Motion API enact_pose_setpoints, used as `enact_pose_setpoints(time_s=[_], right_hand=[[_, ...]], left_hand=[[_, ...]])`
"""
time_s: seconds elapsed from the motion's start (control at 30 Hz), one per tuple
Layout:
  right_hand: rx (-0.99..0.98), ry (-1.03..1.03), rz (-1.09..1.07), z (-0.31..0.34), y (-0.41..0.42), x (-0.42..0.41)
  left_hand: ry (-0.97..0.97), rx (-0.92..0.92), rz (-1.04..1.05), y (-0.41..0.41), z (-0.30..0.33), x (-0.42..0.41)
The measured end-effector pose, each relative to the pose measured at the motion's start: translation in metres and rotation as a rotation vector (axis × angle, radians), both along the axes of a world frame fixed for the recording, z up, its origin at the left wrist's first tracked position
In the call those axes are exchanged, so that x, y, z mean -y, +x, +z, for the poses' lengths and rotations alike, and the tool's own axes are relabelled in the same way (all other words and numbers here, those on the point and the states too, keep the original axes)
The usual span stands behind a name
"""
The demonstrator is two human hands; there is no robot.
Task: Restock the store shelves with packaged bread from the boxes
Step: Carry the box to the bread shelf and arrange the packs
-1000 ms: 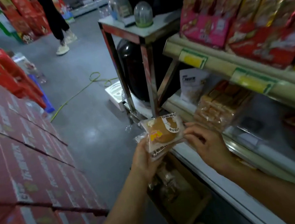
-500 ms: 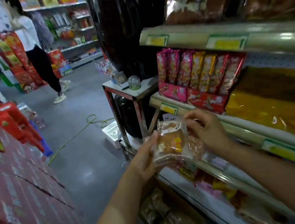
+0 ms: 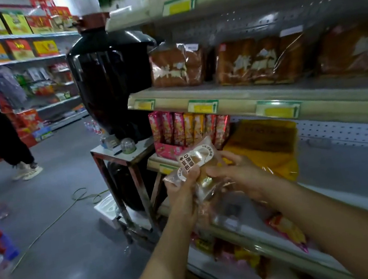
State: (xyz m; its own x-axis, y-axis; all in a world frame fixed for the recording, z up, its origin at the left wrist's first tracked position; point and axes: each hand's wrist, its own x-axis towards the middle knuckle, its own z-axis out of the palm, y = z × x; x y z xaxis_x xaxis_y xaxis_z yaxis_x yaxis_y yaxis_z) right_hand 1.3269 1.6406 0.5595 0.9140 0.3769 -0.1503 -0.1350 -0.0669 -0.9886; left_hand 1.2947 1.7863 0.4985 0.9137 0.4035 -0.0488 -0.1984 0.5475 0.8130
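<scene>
Holding a small stack of bread packets (image 3: 195, 161) in front of the shelves, the left hand (image 3: 181, 186) grips the stack from below while the right hand (image 3: 236, 174) pinches its near edge. Peeling one packet off cleanly probably works best, then laying it flat on the bare stretch of shelf (image 3: 344, 166) just right of the yellow bags (image 3: 264, 143).

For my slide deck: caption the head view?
Both hands hold packaged bread before store shelves.
</scene>
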Motion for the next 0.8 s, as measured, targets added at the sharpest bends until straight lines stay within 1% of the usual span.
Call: enact_pose_setpoints(time_s=[0.07, 0.17, 0.27, 0.33, 0.43, 0.63, 0.8], right_hand=[[0.041, -0.006, -0.043, 0.01, -0.002, 0.023], [0.167, -0.115, -0.061, 0.024, -0.002, 0.07], [0.246, -0.18, -0.074, 0.038, -0.003, 0.119], [0.27, -0.131, -0.12, 0.045, -0.004, 0.146], [0.237, 0.064, -0.205, 0.052, -0.001, 0.18], [0.24, 0.125, -0.157, 0.074, -0.011, 0.229], [0.286, 0.159, -0.199, 0.098, -0.02, 0.27]], left_hand=[[0.005, 0.009, -0.021, 0.003, 0.01, 0.02], [0.023, -0.046, -0.084, 0.002, 0.027, 0.056], [-0.04, -0.051, -0.119, 0.002, 0.041, 0.094], [-0.067, -0.049, -0.129, 0.001, 0.047, 0.121], [-0.121, -0.036, -0.132, -0.002, 0.06, 0.161], [-0.073, 0.055, -0.097, -0.009, 0.094, 0.23], [-0.122, 0.088, -0.072, -0.024, 0.12, 0.273]])
